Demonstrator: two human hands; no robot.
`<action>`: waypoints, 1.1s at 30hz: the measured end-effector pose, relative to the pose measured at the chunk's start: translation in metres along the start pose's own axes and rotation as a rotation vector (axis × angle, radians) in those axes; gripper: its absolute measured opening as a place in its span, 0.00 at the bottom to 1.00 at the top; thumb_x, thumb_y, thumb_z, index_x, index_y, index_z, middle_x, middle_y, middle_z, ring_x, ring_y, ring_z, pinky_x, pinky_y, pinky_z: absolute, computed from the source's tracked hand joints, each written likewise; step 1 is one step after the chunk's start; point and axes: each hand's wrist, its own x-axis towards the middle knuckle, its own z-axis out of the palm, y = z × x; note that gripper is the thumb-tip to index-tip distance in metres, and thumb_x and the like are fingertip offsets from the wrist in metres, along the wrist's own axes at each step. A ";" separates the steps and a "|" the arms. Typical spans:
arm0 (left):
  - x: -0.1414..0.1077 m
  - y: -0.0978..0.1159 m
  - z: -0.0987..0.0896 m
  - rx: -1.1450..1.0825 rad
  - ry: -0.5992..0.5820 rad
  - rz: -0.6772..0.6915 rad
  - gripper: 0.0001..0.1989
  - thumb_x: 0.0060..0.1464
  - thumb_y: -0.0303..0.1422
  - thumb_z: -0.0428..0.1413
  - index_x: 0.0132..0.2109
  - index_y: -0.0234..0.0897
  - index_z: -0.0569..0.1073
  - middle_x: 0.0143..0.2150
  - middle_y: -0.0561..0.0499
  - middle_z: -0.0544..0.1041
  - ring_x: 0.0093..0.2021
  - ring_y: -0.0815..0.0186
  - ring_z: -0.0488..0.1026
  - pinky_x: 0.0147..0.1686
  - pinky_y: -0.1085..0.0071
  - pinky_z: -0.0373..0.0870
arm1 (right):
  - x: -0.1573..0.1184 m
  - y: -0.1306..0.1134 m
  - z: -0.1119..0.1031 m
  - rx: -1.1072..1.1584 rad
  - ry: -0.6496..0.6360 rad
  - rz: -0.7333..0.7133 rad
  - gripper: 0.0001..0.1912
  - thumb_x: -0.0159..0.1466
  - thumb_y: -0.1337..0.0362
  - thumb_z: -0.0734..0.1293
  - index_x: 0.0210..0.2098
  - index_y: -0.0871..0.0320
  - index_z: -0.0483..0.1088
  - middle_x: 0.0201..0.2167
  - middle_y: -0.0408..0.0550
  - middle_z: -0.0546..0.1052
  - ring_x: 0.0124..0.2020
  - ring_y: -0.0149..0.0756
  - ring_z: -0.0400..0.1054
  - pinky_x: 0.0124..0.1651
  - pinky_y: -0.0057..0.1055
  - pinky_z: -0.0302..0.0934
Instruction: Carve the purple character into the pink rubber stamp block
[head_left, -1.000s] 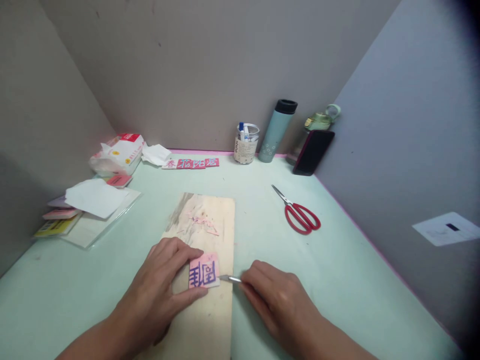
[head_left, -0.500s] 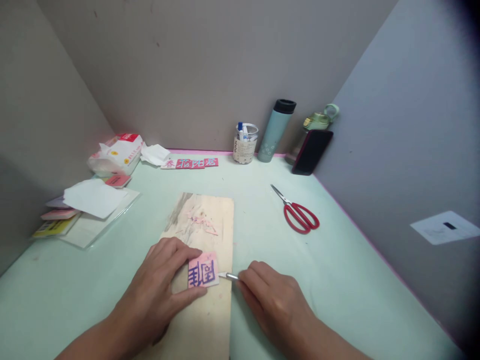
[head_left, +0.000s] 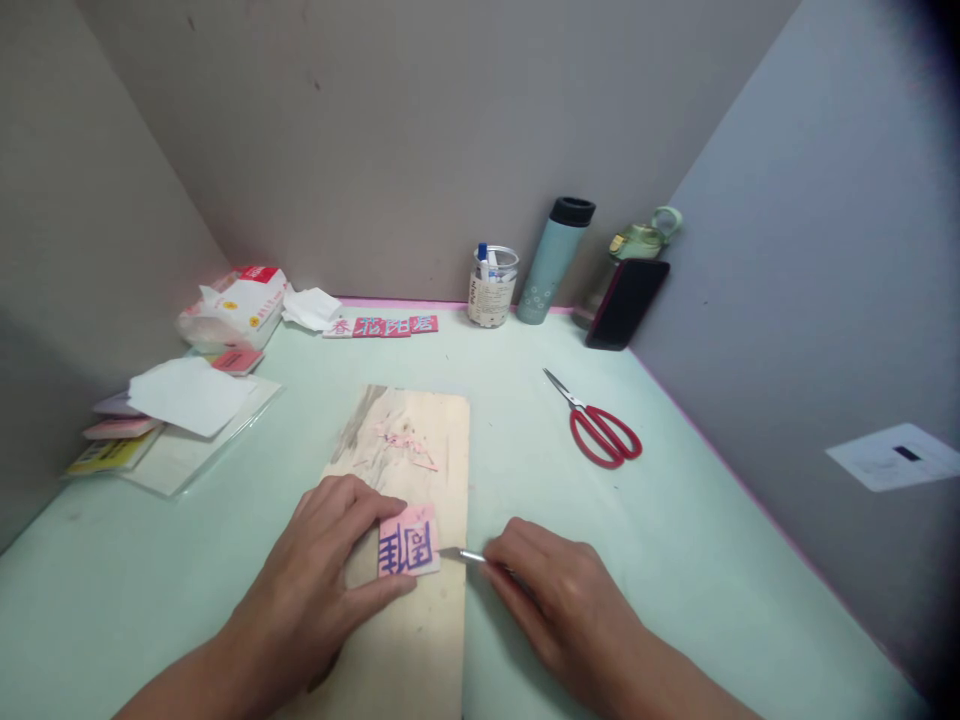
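Observation:
A pink square block (head_left: 409, 540) with a purple character drawn on it lies on a wooden board (head_left: 442, 640). My left hand (head_left: 322, 570) grips it between thumb and fingers, at its near and far edges. My right hand (head_left: 555, 590) is closed around the silver handle of a craft knife (head_left: 471, 556). The knife's blade points left, its tip at the block's right edge; whether it touches cannot be made out. Thin pink shavings (head_left: 409, 450) lie on the board beyond the block.
Red-handled scissors (head_left: 596, 430) lie right of the board. Along the back stand a pen jar (head_left: 492, 300), a blue bottle (head_left: 553, 265), a green bottle (head_left: 637, 240) and a leaning phone (head_left: 628, 305). Several carved tiles (head_left: 381, 327), a tissue pack (head_left: 236, 308) and papers (head_left: 187, 395) lie at left.
The knife has turned slightly in my right hand, its blade now looking darker. The left hand's hold on the block is unchanged; the whole view has shifted a little.

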 end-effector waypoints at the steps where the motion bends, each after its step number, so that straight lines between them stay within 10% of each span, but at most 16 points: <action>1: 0.000 0.000 0.000 -0.001 -0.003 -0.002 0.17 0.59 0.44 0.62 0.53 0.49 0.70 0.47 0.50 0.71 0.50 0.52 0.66 0.49 0.55 0.64 | 0.000 0.000 0.000 0.003 -0.002 0.006 0.12 0.73 0.68 0.57 0.34 0.57 0.68 0.27 0.43 0.71 0.26 0.31 0.65 0.27 0.28 0.54; 33: 0.001 0.000 -0.001 0.020 0.000 -0.001 0.18 0.58 0.46 0.61 0.52 0.47 0.72 0.47 0.49 0.72 0.49 0.52 0.68 0.50 0.55 0.66 | 0.004 0.003 0.017 -0.225 0.159 -0.080 0.15 0.72 0.73 0.57 0.30 0.57 0.67 0.24 0.43 0.67 0.24 0.33 0.60 0.24 0.31 0.48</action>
